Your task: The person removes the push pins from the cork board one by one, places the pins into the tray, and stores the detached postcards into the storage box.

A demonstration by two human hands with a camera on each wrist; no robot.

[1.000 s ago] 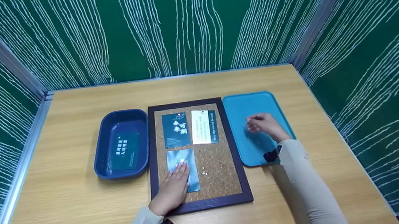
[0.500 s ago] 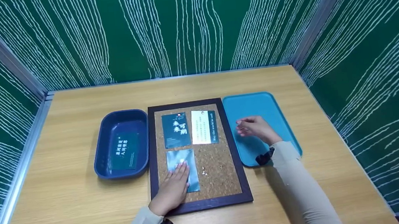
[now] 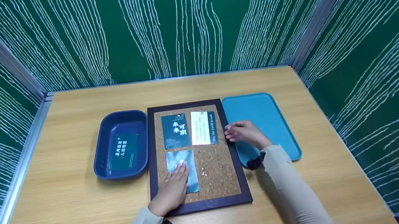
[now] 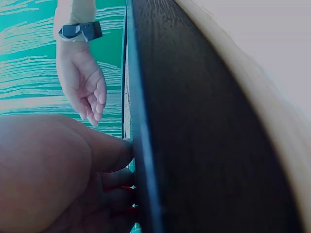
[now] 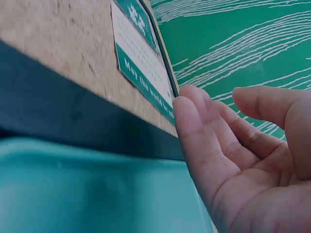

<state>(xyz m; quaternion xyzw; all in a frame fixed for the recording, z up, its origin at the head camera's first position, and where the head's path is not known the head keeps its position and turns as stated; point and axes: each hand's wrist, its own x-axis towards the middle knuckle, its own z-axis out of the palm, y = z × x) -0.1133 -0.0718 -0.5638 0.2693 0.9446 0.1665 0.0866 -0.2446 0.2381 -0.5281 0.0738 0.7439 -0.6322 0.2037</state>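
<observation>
A cork board [image 3: 221,175] in a dark frame lies mid-table, its frame [image 4: 194,121] filling the left wrist view. A dark teal card [image 3: 175,130] and a white card [image 3: 204,127] sit side by side on its upper half. My left hand [image 3: 173,187] lies flat, fingers straight, pressing a shiny blue card [image 3: 179,159] onto the cork at the lower left. My right hand [image 3: 241,132] hovers over the board's right frame edge beside the white card [image 5: 141,73], fingers relaxed, palm [image 5: 233,160] holding nothing. A few small pins [image 3: 203,171] lie on the bare cork.
A dark blue bin [image 3: 102,150] left of the board holds one dark card [image 3: 122,151]. A teal tray [image 3: 270,120] lies right of the board, under my right forearm. Green patterned walls close in the wooden table [image 3: 77,211] on three sides.
My right hand has moved left from the middle of the teal tray to the board's right frame edge. The left hand has stayed on the blue card.
</observation>
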